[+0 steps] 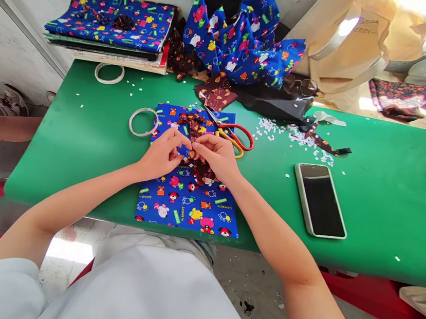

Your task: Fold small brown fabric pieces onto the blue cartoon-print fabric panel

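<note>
Both hands meet above a blue cartoon-print cloth (176,201) that lies flat near the table's front edge. My left hand (165,154) is closed, thumb and fingers pinching at a strip of brown patterned fabric (201,173). From the other side my right hand (217,155) pinches the same fabric, its fingertips touching those of the left. What exactly sits between the fingertips is partly hidden. More of the brown fabric shows bunched beyond and below the hands. Scissors (235,136) with red and yellow handles rest just past my right hand. A roll of tape (143,122) lies left of the cloth.
A phone (322,201) lies at the right, near scattered white paper bits (269,127). Behind are crumpled blue cloth (246,44), a brown fabric square (216,91), glasses (303,85) and a paper bag (343,51). Folded blue cloth (114,15) tops a stack; another tape roll (109,74) sits before it.
</note>
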Demonstrator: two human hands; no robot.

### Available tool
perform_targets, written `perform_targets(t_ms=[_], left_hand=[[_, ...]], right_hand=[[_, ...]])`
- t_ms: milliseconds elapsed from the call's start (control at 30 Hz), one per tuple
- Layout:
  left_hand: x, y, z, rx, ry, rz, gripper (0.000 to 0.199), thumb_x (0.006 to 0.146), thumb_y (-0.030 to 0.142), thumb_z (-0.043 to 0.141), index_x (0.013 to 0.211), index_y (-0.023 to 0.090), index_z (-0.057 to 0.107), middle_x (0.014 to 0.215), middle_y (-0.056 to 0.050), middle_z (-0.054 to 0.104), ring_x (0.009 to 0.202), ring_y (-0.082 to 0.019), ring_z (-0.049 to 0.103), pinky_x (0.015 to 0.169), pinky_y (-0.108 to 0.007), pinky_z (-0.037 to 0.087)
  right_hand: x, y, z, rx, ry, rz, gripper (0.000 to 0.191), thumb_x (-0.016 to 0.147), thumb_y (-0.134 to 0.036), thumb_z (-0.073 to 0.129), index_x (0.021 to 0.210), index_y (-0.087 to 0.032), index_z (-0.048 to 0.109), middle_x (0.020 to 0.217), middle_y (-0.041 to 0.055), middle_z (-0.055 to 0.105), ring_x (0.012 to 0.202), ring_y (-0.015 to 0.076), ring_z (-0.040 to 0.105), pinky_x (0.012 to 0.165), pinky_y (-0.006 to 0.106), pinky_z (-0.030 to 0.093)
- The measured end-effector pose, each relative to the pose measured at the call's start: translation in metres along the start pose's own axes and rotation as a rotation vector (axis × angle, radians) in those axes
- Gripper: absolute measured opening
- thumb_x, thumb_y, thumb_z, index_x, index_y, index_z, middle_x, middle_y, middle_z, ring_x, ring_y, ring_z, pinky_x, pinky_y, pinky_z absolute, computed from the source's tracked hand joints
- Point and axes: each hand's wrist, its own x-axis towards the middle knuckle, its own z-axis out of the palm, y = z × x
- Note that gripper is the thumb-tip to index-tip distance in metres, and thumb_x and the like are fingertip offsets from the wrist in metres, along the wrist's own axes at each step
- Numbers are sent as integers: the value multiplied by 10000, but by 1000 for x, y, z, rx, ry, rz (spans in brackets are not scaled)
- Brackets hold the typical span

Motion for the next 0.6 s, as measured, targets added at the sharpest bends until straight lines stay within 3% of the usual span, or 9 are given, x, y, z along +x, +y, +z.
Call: perform_targets(t_ms=[300, 600], left_hand=[[1, 4, -1, -51, 1, -7, 43, 785, 202, 616, 818, 177, 628, 890, -8, 505, 514, -23, 398, 512, -185, 394], [5, 3, -5, -100, 5, -93, 101, 804, 263, 611, 790, 165, 627, 820, -5, 552, 549, -54, 437, 532, -199, 380]], right_hand=[[-3, -1, 3, -50, -22, -12, 240, 662, -404, 710, 699, -195, 596, 631, -9, 652, 587, 136, 630, 593, 272, 538], [-1, 2, 2, -46, -27, -29, 238, 667, -377, 707, 746, -191, 580, 675, -8, 651, 621, 135, 646, 600, 263, 531]])
